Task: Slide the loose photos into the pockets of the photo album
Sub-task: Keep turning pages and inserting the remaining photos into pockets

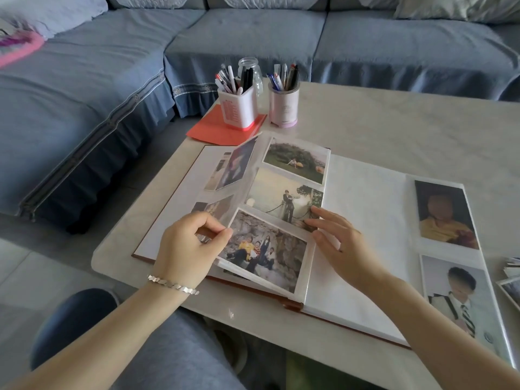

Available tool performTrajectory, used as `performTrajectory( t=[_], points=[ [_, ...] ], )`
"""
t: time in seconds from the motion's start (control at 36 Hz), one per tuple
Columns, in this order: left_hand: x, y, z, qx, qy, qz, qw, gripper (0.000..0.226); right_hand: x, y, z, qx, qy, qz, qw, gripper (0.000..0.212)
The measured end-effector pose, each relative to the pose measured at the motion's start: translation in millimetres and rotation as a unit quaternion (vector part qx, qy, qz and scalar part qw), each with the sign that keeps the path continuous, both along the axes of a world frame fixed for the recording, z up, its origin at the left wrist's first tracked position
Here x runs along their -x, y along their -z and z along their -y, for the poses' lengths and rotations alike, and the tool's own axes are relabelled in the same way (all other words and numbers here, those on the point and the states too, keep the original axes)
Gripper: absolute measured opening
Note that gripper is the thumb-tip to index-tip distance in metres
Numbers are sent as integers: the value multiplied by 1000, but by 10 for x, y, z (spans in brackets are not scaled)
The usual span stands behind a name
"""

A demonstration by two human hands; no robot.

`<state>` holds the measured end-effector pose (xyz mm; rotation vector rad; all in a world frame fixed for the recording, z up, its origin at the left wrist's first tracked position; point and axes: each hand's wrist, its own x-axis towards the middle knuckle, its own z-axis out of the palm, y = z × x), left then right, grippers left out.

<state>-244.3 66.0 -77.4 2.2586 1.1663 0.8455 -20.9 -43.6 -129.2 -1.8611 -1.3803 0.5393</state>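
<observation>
A photo album (363, 220) lies open on the pale table. One clear pocket page (284, 198) stands half lifted over the left side, holding three photos. My left hand (191, 246) pinches the lower left edge of that page between thumb and forefinger. With fingers spread, my right hand (337, 243) rests flat on the page's right edge near the spine. Two portrait photos (446, 215) sit in pockets on the right page. A small stack of loose photos (510, 280) lies at the table's right edge, partly cut off.
Two pen holders (239, 108) full of pens and a glass jar (249, 66) stand behind the album on a red folder (216, 128). A blue sofa (253, 38) wraps around the table's far and left sides. My knees show below the table's near edge.
</observation>
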Motion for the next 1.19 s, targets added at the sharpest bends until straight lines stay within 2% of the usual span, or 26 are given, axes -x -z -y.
performTrajectory(
  t=[0.14, 0.25, 0.44, 0.67, 0.78, 0.92, 1.0, 1.08, 1.19],
  points=[
    [-8, -41, -3, -74, 50, 21, 996, 10, 15, 4, 12, -11, 4, -2, 1000, 27],
    [-14, -47, 12, -95, 62, 28, 993, 18, 19, -3, 9, -13, 7, -3, 1000, 26],
    [-7, -17, 14, -46, 82, 52, 994, 25, -11, -22, 11, -7, 8, 5, 1000, 24],
    [31, -44, -24, -10, 75, 48, 996, 13, 19, -74, 8, 9, -4, 15, 1000, 26],
    [46, -53, -48, 46, 73, 67, 994, 30, 58, -61, 21, -8, 2, -2, 1000, 28],
    [43, -17, -40, 60, 62, 75, 993, 33, 97, -15, 56, -6, 6, -22, 1000, 33],
    [49, -2, -27, 57, 47, 89, 993, 30, 100, 4, 65, 6, 11, -17, 1000, 34],
    [59, -8, -25, 67, 52, 101, 991, 18, 99, 14, 60, 11, 11, -14, 1000, 34],
    [66, -10, -50, 83, 67, 91, 990, 19, 109, 8, 47, 14, 16, -18, 1000, 33]
  ],
)
